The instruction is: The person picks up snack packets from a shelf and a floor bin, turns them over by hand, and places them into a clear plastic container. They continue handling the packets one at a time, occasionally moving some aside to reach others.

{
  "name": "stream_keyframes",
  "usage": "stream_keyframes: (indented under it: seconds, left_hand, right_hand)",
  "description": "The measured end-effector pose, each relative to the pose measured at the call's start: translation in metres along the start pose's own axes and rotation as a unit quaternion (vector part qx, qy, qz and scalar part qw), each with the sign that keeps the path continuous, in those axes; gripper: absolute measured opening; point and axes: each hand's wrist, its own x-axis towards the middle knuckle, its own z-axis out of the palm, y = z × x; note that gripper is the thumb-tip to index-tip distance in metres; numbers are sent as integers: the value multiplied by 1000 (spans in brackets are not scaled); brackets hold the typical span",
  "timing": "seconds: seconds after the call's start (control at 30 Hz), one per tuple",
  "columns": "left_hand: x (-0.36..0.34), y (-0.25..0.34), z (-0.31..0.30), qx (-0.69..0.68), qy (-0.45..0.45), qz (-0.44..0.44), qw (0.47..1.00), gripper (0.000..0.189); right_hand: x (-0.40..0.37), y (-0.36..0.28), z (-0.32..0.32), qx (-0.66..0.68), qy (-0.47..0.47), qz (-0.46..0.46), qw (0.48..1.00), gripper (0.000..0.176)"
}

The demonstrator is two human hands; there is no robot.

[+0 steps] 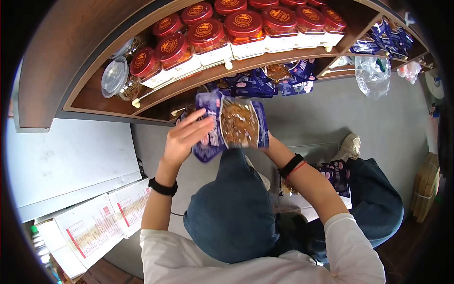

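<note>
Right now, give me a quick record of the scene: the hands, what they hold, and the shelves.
left hand: fingers flat on the front of the purple bags
right hand: behind the bags, mostly hidden, seems to grip them
upper shelf: red-lidded jars in rows
lower shelf: stacked bags
floor: grey, loose bag by the knee

One head-worn fisheye camera looks steeply down, close over the left hand point(187, 137), with the shelf point(90, 97) far.

I log this as a shop. One shelf point(94, 97) carries rows of identical red-lidded jars point(243, 26), packets point(250, 85) stocked beneath.
</note>
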Motion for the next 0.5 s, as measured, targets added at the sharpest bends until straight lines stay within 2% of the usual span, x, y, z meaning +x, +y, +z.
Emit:
stream_keyframes:
  seconds: [0.03,0.1,0.17,0.2,0.23,0.3,0.33,0.37,0.43,0.5]
  left_hand:
    - [6,12,-12,-5,-16,41,999,24]
    - [23,39,-36,-37,-28,88,995,18]
    - [36,58,-60,-38,-49,125,990,15]
    - [46,72,-72,-79,-54,110,989,13]
    - [54,78,-79,-65,-35,156,985,11]
    - [75,98,-96,-104,-32,174,979,10]
    - [85,109,-102,-122,-25,189,974,10]
    - [96,121,-108,-139,-16,205,969,10]
    - [112,147,-117,-148,-1,244,959,13]
    - [113,172,-120,-216,-30,235,947,17]
  right_hand:
    - [-1,0,-1,101,-20,40,994,54]
    - [-27,-12,13,162,14,113,980,63]
    - [-50,-33,41,127,28,145,981,77]
    - [-64,-43,54,127,33,135,982,82]
    - [-77,-54,66,125,35,123,984,88]
    - [-102,-82,88,128,-2,141,982,96]
    - [-114,-97,93,106,-73,140,982,96]
    - [-125,-111,94,26,-6,143,989,97]
    - [-145,-142,129,-170,-105,69,977,98]
    - [-167,-153,135,-189,-84,19,978,93]
